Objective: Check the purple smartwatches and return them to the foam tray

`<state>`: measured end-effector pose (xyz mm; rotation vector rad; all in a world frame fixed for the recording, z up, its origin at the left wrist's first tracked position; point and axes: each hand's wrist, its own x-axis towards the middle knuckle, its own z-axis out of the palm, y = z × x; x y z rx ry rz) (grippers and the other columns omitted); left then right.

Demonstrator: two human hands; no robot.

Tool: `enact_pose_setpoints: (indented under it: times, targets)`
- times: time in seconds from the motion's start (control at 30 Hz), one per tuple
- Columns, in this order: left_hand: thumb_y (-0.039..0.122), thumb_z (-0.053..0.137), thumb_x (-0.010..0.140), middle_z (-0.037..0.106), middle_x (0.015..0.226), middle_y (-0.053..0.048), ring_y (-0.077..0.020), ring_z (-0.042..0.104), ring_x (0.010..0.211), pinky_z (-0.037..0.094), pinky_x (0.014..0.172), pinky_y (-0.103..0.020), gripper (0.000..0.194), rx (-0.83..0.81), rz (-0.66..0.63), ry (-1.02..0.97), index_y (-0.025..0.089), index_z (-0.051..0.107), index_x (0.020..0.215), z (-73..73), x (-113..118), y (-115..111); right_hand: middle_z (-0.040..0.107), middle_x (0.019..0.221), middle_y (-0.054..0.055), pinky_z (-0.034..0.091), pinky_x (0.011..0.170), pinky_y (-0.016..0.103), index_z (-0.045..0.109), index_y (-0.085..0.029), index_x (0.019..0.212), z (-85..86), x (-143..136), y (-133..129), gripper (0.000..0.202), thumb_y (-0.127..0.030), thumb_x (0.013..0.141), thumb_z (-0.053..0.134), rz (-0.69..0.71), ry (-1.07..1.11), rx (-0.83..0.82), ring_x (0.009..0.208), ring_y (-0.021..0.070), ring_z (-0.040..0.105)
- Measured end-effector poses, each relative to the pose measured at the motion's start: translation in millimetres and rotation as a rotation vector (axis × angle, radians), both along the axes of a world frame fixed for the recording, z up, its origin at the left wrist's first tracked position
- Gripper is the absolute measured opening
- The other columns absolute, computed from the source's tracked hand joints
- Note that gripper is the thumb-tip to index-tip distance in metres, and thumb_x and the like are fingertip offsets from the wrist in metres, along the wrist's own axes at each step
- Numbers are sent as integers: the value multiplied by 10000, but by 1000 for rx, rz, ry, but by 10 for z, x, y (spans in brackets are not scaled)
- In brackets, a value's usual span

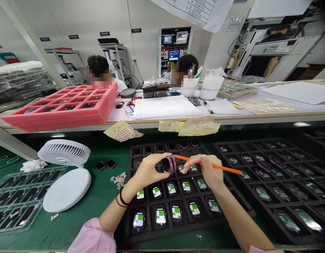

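My left hand (149, 169) grips a purple-framed smartwatch body (171, 164) on edge between thumb and fingers, above a black foam tray (162, 193). In my right hand (208, 170) is a thin orange stick-shaped tool (227, 168), its far end at the upper edge of the watch body. Whether that end touches the frame I cannot tell. Below both hands, rows of watch bodies (176, 212) with green-and-white screens lie in the tray's compartments. Darker ones (160, 148) fill the back row.
A second black foam tray (257, 186) of watches lies right. On the left are a white fan (66, 189), clear plastic trays (20, 196), two loose watches (111, 163) and paper scraps (118, 180). The shelf above bears a pink foam tray (99, 112) and papers (164, 106). Two people sit beyond.
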<state>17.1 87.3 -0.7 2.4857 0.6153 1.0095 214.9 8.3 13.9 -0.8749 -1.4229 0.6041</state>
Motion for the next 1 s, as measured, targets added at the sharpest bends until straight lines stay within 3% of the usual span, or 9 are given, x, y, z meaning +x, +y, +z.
enact_pose_setpoints:
  times: [0.13, 0.2, 0.27, 0.4, 0.47, 0.63, 0.87, 1.0]
  targets:
    - [167, 705, 670, 654, 1103, -72, -225, 617, 1019, 522, 884, -360, 440, 76, 53, -2, 207, 627, 1102, 27, 7, 18, 747, 888, 73, 539, 767, 363, 551, -205, 629, -20, -35, 96, 324, -428, 864, 568, -93, 6, -226, 821, 219, 693]
    - [188, 703, 676, 632, 1093, -76, -230, 606, 1009, 528, 865, -369, 429, 83, 85, 15, 211, 621, 1096, 14, 14, 24, 716, 1053, 94, 537, 797, 371, 459, -212, 634, -57, -116, 158, 332, -393, 737, 717, -17, -19, -340, 947, 241, 667]
    - [187, 696, 685, 618, 1085, -77, -229, 600, 1001, 530, 857, -374, 430, 79, 99, 33, 210, 607, 1104, -11, 22, 22, 683, 1124, 107, 548, 745, 351, 392, -219, 640, -108, -194, 215, 427, -373, 636, 791, 57, -13, -401, 895, 221, 664]
    - [218, 695, 725, 596, 1099, -74, -216, 601, 1005, 533, 849, -355, 425, 20, 79, 16, 218, 575, 1133, -44, 38, -4, 699, 921, 51, 524, 600, 296, 341, -221, 633, -169, -244, 282, 489, -405, 616, 794, 124, 111, -454, 551, 97, 562]
    - [249, 701, 743, 588, 1113, -71, -212, 603, 1014, 540, 833, -339, 451, -29, 57, -12, 233, 553, 1169, -38, 43, -21, 680, 798, 20, 502, 574, 281, 335, -220, 627, -161, -229, 287, 491, -424, 631, 781, 147, 170, -461, 519, 91, 539]
    - [300, 706, 772, 596, 1140, -82, -212, 600, 1021, 553, 745, -311, 481, -73, 31, -86, 237, 516, 1210, 2, 45, -50, 664, 810, 28, 483, 571, 275, 339, -218, 623, -118, -197, 270, 505, -442, 612, 792, 120, 228, -457, 632, 141, 603]
    - [346, 707, 775, 623, 1139, -87, -222, 598, 1052, 551, 768, -327, 443, -56, 14, -105, 228, 544, 1169, 19, 40, -54, 547, 617, -20, 478, 641, 287, 363, -223, 590, -117, -193, 260, 473, -397, 613, 802, 75, 227, -461, 774, 192, 630]
    - [341, 704, 778, 622, 1131, -88, -222, 603, 1037, 553, 759, -329, 435, -60, 16, -114, 225, 545, 1167, 6, 41, -45, 624, 756, 19, 510, 680, 294, 370, -216, 602, -108, -184, 251, 456, -395, 642, 787, 104, 256, -489, 868, 201, 634]
